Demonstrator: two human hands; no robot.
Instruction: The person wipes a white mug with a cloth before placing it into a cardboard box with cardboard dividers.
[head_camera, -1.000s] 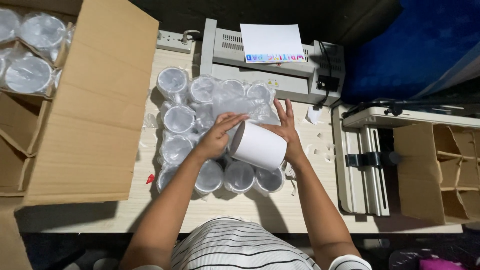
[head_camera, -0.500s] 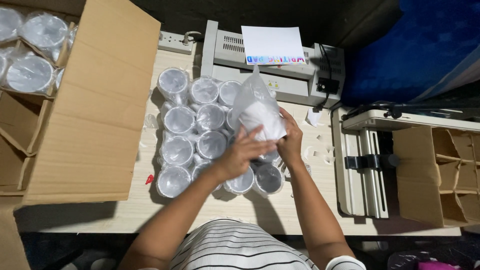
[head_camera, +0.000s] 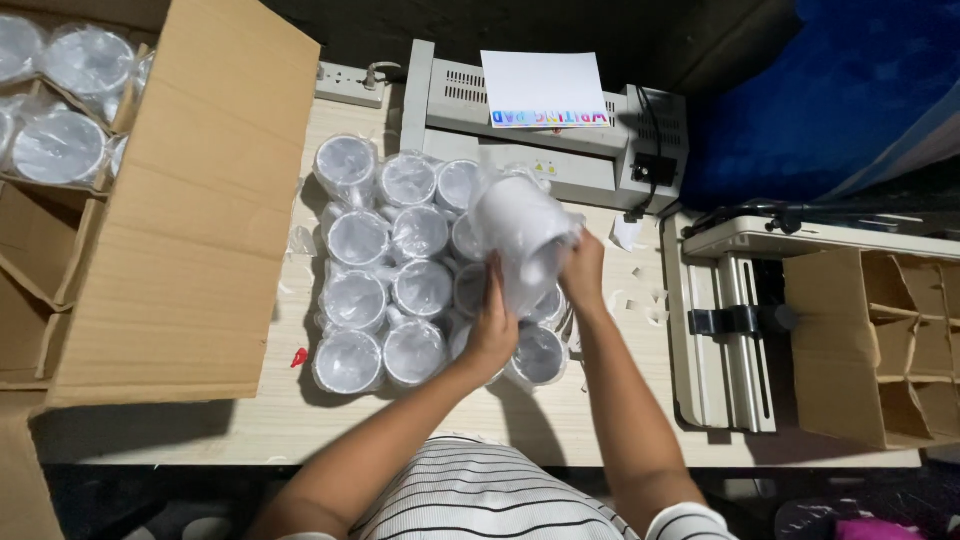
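Both hands grip the bagged mug (head_camera: 520, 235), held above the wrapped mugs (head_camera: 390, 290) on the table (head_camera: 250, 420). Left hand (head_camera: 492, 335) steadies; right hand (head_camera: 582, 272) should pull plastic evenly, not tear.

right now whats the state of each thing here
white mug: lifted, in clear plastic bag, held by both hands
left hand: gripping the mug's lower side
right hand: gripping the bag's right edge
wrapped mugs: upright on table, bagged
cardboard box: flaps open
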